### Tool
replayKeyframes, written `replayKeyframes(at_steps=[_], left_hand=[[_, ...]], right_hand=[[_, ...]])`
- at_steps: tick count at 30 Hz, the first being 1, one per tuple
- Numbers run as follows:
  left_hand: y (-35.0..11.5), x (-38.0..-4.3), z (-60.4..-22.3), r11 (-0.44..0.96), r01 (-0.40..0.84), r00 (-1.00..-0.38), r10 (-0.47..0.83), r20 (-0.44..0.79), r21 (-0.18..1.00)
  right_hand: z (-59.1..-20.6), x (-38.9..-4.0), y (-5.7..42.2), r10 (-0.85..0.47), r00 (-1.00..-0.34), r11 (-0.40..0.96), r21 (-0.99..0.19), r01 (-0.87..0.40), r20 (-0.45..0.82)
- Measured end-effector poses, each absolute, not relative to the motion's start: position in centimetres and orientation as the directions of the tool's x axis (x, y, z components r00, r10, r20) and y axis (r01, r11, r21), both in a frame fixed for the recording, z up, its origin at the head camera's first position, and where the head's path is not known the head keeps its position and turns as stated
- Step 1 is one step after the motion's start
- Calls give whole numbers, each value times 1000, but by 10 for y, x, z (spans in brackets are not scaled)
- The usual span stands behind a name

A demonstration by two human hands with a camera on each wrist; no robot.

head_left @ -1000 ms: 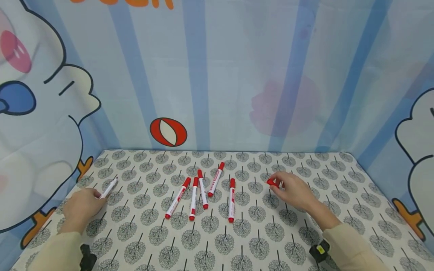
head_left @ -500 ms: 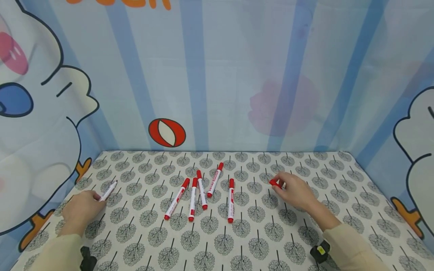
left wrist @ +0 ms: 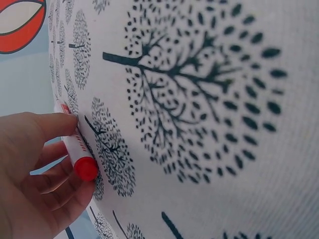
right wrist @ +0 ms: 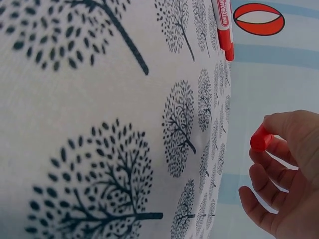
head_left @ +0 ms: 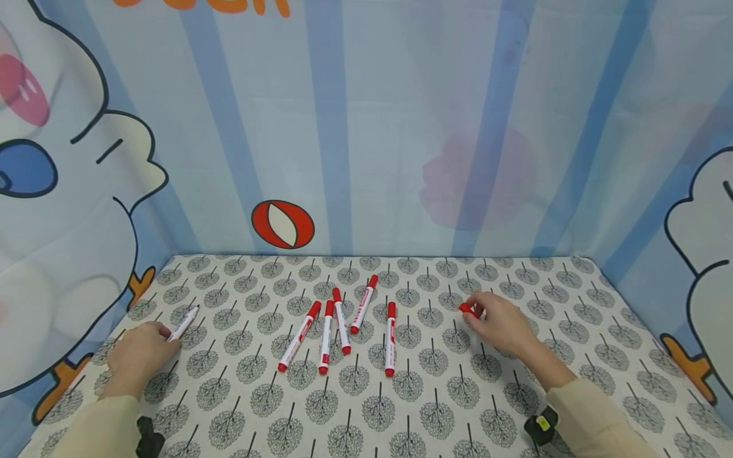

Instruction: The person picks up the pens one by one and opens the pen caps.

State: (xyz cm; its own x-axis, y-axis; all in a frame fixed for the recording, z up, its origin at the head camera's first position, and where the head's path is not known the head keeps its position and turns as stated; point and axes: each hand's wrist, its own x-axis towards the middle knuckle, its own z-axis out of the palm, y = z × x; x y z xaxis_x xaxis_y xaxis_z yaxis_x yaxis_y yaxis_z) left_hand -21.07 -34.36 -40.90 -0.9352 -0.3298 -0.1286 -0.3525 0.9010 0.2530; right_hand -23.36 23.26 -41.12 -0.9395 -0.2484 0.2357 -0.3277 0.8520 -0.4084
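At the left of the cloth, my left hand pinches an uncapped whiteboard marker, its dark tip pointing away from me. In the left wrist view the thumb and fingers hold the white barrel, and its red end faces the camera. On the right side, my right hand pinches a red marker cap between thumb and forefinger. That cap shows clearly in the right wrist view, with the other fingers loosely bent below it.
Several capped red-and-white markers lie between the hands, among them a separate marker at the right of the group and a slanted marker at its left. The tree-print cloth covers the table. A striped, cartoon-printed backdrop rises behind it.
The right hand has shifted slightly to the right with the red cap. The left hand and its marker stay nearly where they were, and the markers on the cloth lie as before.
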Motion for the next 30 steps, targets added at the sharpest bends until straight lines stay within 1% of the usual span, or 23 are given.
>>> replayKeyframes(at_steps=[5, 10, 13, 20, 25, 30], left_hand=[[-345, -211, -409, 900, -354, -934, -329, -138, 253], [-344, -212, -406, 888, -353, -935, -321, -152, 293], [-341, -213, -405, 889, -340, -940, -311, -140, 308], [-326, -213, -397, 925, -222, -975, -215, -58, 307], [-314, -216, -393, 941, -158, -987, -163, -9, 300], [-303, -219, -391, 952, -99, -993, -114, 36, 290]], right_hand=[[-412, -234, 235, -226, -950, 861, -413, -299, 217], [-414, -234, 238, -199, -958, 863, -426, -271, 207], [-414, -234, 240, -173, -966, 871, -428, -241, 192], [-415, -235, 246, -149, -977, 886, -418, -200, 152], [-416, -236, 248, -146, -981, 884, -429, -188, 128], [-419, -238, 252, -123, -987, 896, -416, -156, 105]])
